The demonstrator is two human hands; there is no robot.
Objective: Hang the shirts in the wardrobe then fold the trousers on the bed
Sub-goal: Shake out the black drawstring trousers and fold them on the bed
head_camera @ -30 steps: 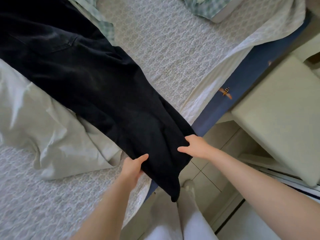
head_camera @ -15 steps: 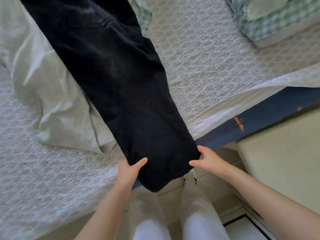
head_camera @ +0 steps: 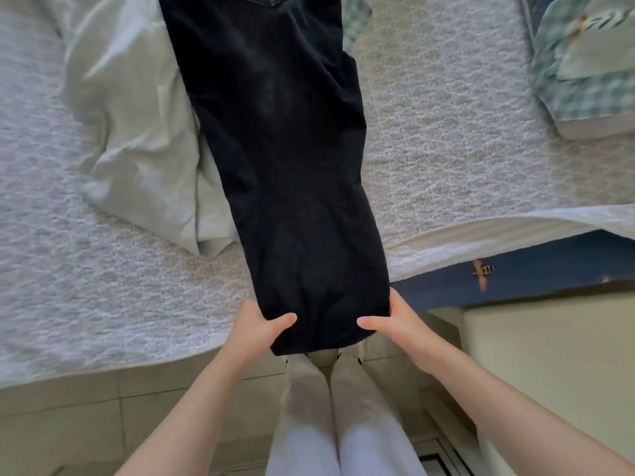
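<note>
Black trousers (head_camera: 285, 159) lie lengthwise on the bed (head_camera: 446, 149), legs stacked, the hem end hanging past the bed's near edge. My left hand (head_camera: 257, 329) grips the hem's left corner, thumb on top of the cloth. At the hem's right corner my right hand (head_camera: 391, 321) holds the cloth the same way. The waist end runs out of the top of the frame.
A pale crumpled garment (head_camera: 137, 132) lies under and left of the trousers. A green checked pillow (head_camera: 584, 73) sits at the far right. A cream cabinet (head_camera: 549, 355) stands right of my legs, beside the blue bed side (head_camera: 532, 266). Tiled floor is below.
The trousers have swung from a diagonal lie to straight ahead of me. Both hands have moved inward along the hem and the view has turned to face the bed squarely.
</note>
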